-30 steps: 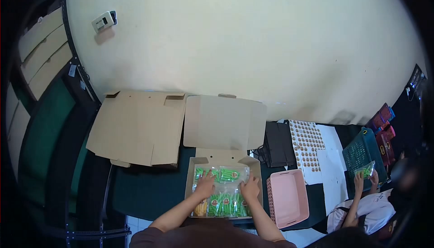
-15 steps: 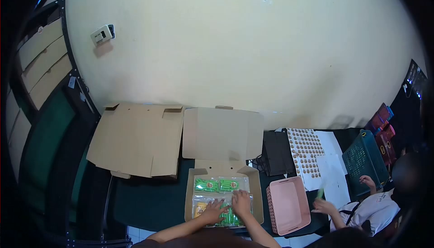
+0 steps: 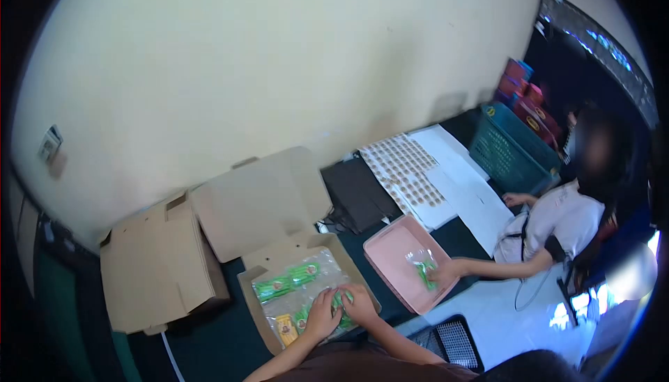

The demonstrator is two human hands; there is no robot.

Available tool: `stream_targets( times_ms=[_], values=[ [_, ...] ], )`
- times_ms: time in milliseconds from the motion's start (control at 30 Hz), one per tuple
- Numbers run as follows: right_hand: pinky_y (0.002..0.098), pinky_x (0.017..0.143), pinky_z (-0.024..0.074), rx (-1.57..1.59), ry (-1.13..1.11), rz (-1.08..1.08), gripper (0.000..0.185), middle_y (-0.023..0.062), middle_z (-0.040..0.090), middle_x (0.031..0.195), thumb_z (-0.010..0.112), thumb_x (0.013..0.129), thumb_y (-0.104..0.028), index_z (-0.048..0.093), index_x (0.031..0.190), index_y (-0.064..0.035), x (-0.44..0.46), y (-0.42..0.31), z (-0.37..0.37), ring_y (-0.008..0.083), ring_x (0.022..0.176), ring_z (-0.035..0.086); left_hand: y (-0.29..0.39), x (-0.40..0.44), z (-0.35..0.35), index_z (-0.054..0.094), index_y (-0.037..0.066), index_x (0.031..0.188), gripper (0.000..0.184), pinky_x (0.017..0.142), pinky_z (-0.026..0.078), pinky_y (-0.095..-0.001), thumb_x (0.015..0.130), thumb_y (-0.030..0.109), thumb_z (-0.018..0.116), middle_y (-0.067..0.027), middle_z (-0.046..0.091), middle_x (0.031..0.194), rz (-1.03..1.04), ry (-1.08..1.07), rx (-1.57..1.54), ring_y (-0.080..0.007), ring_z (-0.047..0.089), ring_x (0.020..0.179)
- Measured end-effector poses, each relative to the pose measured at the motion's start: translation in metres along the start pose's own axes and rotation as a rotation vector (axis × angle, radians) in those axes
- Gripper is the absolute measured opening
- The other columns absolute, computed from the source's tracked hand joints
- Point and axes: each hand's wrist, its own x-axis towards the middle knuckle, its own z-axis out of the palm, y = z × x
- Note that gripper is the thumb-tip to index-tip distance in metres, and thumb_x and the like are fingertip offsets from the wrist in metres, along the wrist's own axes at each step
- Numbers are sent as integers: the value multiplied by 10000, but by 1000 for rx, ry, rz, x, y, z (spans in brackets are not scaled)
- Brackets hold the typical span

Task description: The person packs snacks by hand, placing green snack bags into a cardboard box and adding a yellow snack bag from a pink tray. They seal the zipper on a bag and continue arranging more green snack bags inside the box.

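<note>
- Left hand [image 3: 323, 316] and right hand [image 3: 359, 303] partly hide green packets [image 3: 301, 318]; cannot tell if fingers grip.
- Carton [image 3: 348, 259]: green packets, yellow packet [image 3: 285, 329].
- Pink basket [image 3: 391, 253]: green-filled bag [image 3: 422, 269].

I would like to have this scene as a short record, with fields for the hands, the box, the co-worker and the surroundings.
left hand: on the packets, beside the right hand
right hand: on green packets; grip unclear
open box: holds green packets and a yellow packet
pink basket: right of the box
co-worker's hand: at a green-filled bag over or in the pink basket
farther right: printed sheet, teal basket
left side: brown cardboard
</note>
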Motion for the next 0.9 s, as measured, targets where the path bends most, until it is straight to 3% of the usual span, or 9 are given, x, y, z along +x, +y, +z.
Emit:
stream_targets(
  times_ms=[167,333,433,533,667,800,833,867,900],
  values=[
    [369,808,415,126,342,118,181,149,588,911,509,806,-55,609,954,-28,-12,6,-64,304,874,536,73,36,22,447,9,1176,419,777,451,-354,791,129,560,-187,500,1054,25,-235,-225,-310,543,891],
    [376,812,406,-75,561,332,197,159,588,905,495,780,-16,608,941,-26,-31,67,-118,305,877,532,82,69,114,444,39,1205,394,802,443,-287,835,137,538,-130,488,1124,-42,-408,-477,-212,551,910],
    [395,831,391,-158,600,421,200,166,589,930,502,768,-21,607,939,-24,-36,122,-143,315,908,527,92,93,157,360,116,1296,435,819,426,-259,882,204,463,-60,429,1242,-651,-742,-893,-152,500,998],
    [415,869,372,-228,460,453,200,182,583,956,497,760,-35,607,926,-16,-36,153,-166,329,956,518,98,113,196,340,154,1305,519,912,383,-314,847,308,530,-34,392,1271,-817,-793,-962,-139,421,1134],
    [480,908,337,-581,360,447,394,262,510,1066,502,765,-96,499,1148,-4,-44,203,-139,434,1025,446,101,135,218,335,208,1317,597,928,321,-369,791,324,594,8,424,1201,-886,-714,-993,-117,379,1135],
    [504,948,304,-289,264,695,606,299,430,1167,566,739,-157,345,1283,-8,-33,179,-148,479,1112,364,62,135,243,346,223,1301,611,789,372,-325,770,317,632,26,430,1191,-861,-792,-1248,-107,424,1027],
    [432,864,393,-363,304,708,547,227,527,1063,616,731,-195,444,1210,6,-30,180,-143,368,1024,485,76,135,228,393,177,1260,547,772,385,-298,774,237,637,-4,472,1122,-920,-692,-1193,-118,466,965],
    [432,864,393,-350,301,697,547,227,527,1063,616,731,-195,444,1210,6,-28,184,-142,368,1024,485,77,134,216,393,177,1260,547,772,385,-298,774,237,637,-4,472,1122,-919,-676,-1185,-118,466,965],
    [377,810,419,22,192,723,477,175,563,989,626,738,-199,499,1150,5,-25,185,-148,290,941,524,74,134,205,413,151,1237,496,758,393,-274,787,179,617,-16,495,1095,-814,-592,-1131,-118,489,922]
  ],
)
